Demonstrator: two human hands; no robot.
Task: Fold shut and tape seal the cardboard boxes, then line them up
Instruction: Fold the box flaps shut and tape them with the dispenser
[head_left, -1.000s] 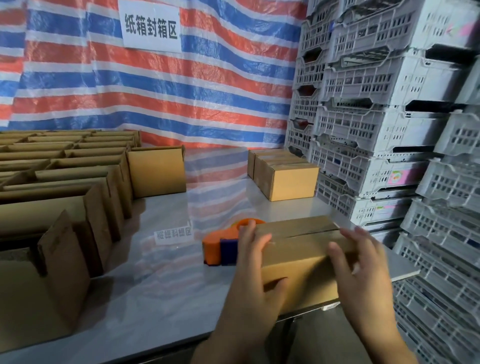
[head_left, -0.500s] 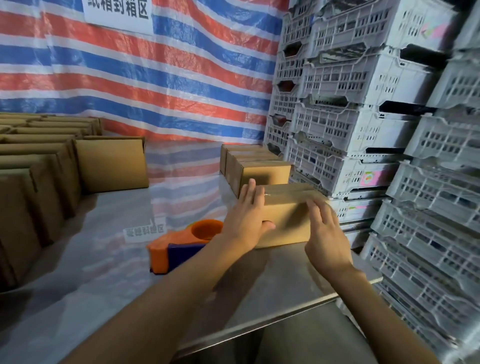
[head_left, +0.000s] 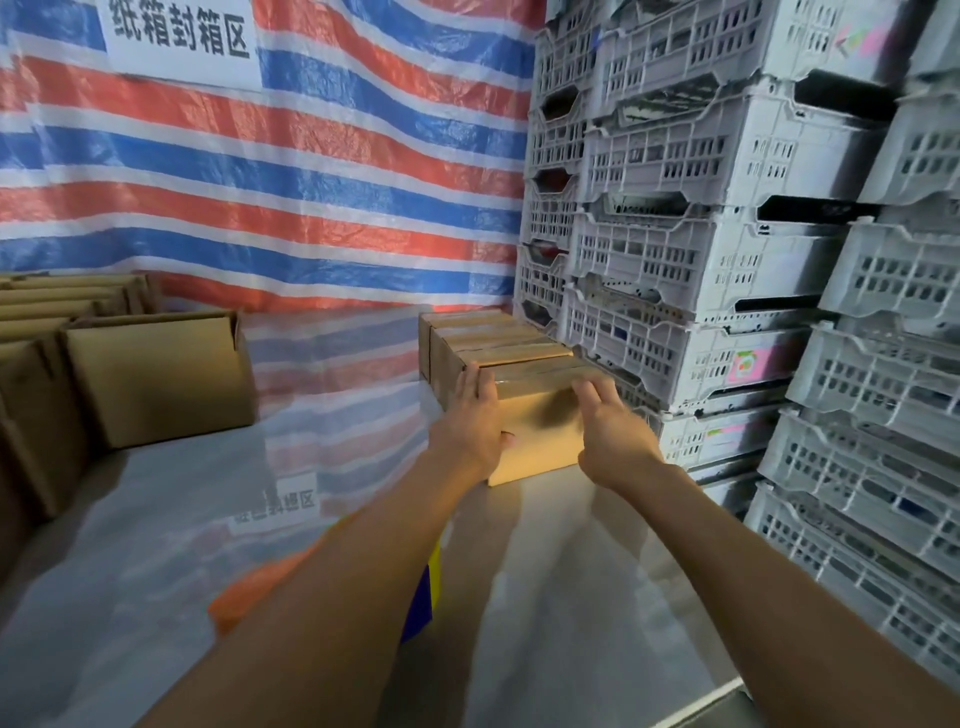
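A sealed cardboard box (head_left: 537, 441) stands on the steel table (head_left: 571, 597), pressed up against the near end of a row of sealed boxes (head_left: 483, 338). My left hand (head_left: 475, 421) lies flat against the box's left side, fingers straight and thumb on its front face. My right hand (head_left: 610, 431), blurred, rests with loose fingers at the box's right front corner. The orange and blue tape dispenser (head_left: 244, 597) lies near me on the table, mostly hidden under my left forearm.
Several open, unsealed boxes (head_left: 156, 379) stand in rows along the left of the table. Stacked white plastic crates (head_left: 727, 260) form a wall just right of the sealed row and the table edge. A striped tarp (head_left: 311, 182) with a sign hangs behind.
Both hands have slid the sealed box away from me across the table until it meets the row of sealed boxes. The tape dispenser stayed behind near my forearm.
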